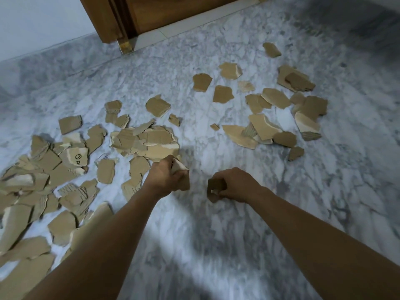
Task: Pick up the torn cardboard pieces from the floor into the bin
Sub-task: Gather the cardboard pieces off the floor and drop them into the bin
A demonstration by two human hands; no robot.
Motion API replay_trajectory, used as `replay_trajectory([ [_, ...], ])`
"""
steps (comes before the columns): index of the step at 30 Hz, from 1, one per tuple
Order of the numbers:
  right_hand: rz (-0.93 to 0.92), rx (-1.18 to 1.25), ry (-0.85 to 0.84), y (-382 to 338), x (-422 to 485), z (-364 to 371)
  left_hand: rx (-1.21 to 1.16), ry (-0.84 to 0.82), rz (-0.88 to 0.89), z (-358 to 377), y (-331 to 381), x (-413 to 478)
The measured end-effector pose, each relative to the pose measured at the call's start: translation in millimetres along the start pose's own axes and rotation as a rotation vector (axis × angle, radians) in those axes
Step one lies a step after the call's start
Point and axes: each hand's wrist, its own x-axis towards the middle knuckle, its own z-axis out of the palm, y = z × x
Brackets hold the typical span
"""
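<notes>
Gripping a wad of torn pieces (181,169) in my left hand (165,177), fingers curled tight round it; my right hand (234,185) pinches one small scrap (213,190) just beside. Both hover over bare marble floor (216,245). Risk: the wad looks loosely stacked, so grabbing more w/ that hand could let a piece slide out. Most cardboard isn't picked up yet: a big heap (49,161) twd the floor's left edge, a thinner scatter (259,124) twd the door (173,14) edge. Bin's not in view, so a long carry could shed bits.
</notes>
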Motion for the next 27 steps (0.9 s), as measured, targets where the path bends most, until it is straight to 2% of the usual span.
replay_trajectory([
  [7, 0.095, -0.129, 0.096, -6.3, 2.7, 17.6, 0.082, -0.008, -0.014, 8.6, -8.1, -11.9],
  [14, 0.158, -0.164, 0.055, -15.6, 2.0, 28.7, 0.000, -0.005, 0.010, 0.9, -10.8, -12.3],
  [18, 0.226, 0.040, 0.035, -12.5, -3.2, 27.2, -0.109, 0.008, 0.006, -8.9, -3.3, -10.1],
  [22, 0.300, 0.342, 0.224, 8.5, -14.1, 3.1, -0.167, 0.020, 0.021, -14.9, 4.2, -8.7],
  [24, 0.325, 0.390, 0.318, 19.3, -24.1, -11.1, -0.155, 0.001, -0.002, -13.7, 7.1, -10.1],
  [27, 0.330, 0.360, 0.335, 32.6, -38.0, -28.1, -0.105, -0.051, -0.034, -8.8, 10.3, -11.8],
])
